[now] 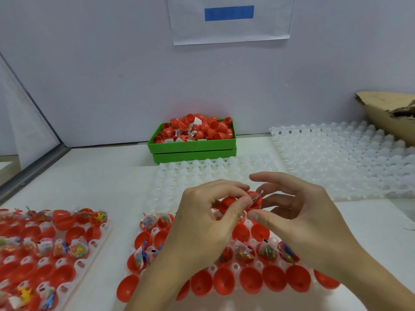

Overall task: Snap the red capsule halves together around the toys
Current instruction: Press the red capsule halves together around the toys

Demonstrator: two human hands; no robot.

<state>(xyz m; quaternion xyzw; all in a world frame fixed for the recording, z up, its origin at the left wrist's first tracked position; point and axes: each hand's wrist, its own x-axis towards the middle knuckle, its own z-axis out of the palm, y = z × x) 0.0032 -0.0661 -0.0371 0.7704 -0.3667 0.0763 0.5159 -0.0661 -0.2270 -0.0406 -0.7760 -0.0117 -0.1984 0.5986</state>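
Where the white worktop (116,176) meets its near left edge, a clear dimpled tray (67,261) lies partly out of view, its cups filled with red capsule halves (60,218), many of them carrying small bagged toys (77,250). Just right of it, at the middle of the near edge, a second tray (235,267) holds more open red halves (250,281) along its front row and bagged toys (243,253) in halves behind them. Above this tray the left hand (202,221) grips one red half (226,204) between thumb and curled fingers, which are closed around it. Touching it on the right, a second red half (254,202) sits in the right hand (301,216), pinched between the thumb and lower fingers while the forefinger stretches free above; a bit of white wrapper (258,196) pokes out at the seam where the two halves meet, and they are not fully closed. Behind the hands, toward the back edge, a green bin (193,147) is heaped with loose red halves (202,127) and packets. Empty clear trays (336,158) spread over the back right of the worktop, and at the far right corner a torn cardboard box (386,113) leans in.
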